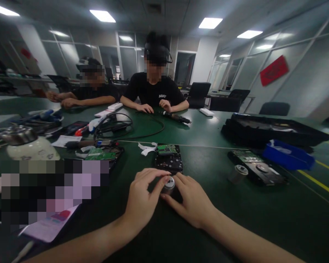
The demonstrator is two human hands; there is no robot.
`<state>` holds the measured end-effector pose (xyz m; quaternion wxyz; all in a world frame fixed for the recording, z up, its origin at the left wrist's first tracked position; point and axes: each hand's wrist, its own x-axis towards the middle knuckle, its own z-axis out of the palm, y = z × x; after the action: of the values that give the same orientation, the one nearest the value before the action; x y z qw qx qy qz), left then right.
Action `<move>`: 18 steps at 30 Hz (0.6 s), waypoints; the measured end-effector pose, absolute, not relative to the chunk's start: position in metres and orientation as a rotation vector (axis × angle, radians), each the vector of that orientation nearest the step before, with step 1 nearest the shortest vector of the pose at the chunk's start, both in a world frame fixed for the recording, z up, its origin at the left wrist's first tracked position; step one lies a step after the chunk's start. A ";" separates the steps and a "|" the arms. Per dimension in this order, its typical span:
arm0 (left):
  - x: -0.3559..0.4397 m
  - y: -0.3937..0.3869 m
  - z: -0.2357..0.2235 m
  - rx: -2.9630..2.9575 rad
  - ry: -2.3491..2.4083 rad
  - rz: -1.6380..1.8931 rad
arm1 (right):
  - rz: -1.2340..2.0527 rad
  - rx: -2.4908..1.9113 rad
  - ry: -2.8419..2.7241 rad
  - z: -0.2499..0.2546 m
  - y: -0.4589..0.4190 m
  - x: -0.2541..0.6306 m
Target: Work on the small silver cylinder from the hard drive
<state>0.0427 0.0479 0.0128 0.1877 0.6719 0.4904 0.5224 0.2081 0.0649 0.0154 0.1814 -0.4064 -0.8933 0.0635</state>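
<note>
A small silver metal cylinder (169,183) with dark holes in its top stands on the green table in front of me. My left hand (145,191) pinches its left side between thumb and fingers. From the other side, my right hand (190,197) is curled around it, thumb near its base. Just beyond my fingers lies a hard drive (168,163), dark-cased, bearing a green circuit board (168,149). White crumpled paper (148,149) rests beside that drive. To the right, a similar metal cylinder (238,174) stands near another opened drive (259,167).
At left are a phone (48,224), a pale jar (33,148), an electric screwdriver (90,144) and a third circuit board (101,154). A blue bin (289,155) and a black tray (274,129) sit at right. Two people work across the table, near another screwdriver (176,117).
</note>
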 end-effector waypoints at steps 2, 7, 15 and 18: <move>0.046 0.047 0.012 1.907 1.322 1.422 | 0.178 -1.144 -2.525 0.014 0.066 0.208; 0.043 0.047 0.012 1.928 1.268 1.395 | 0.144 -1.129 -2.557 0.013 0.067 0.207; 0.043 0.047 0.011 1.976 1.290 1.409 | 0.139 -1.055 -2.563 0.010 0.068 0.209; 0.042 0.047 0.010 1.988 1.290 1.417 | 0.139 -1.042 -2.568 0.010 0.069 0.209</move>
<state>0.0421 0.0472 0.0105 0.1889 0.7069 0.4589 0.5040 0.2094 0.0689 0.0096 0.1823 -0.3691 -0.9100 0.0493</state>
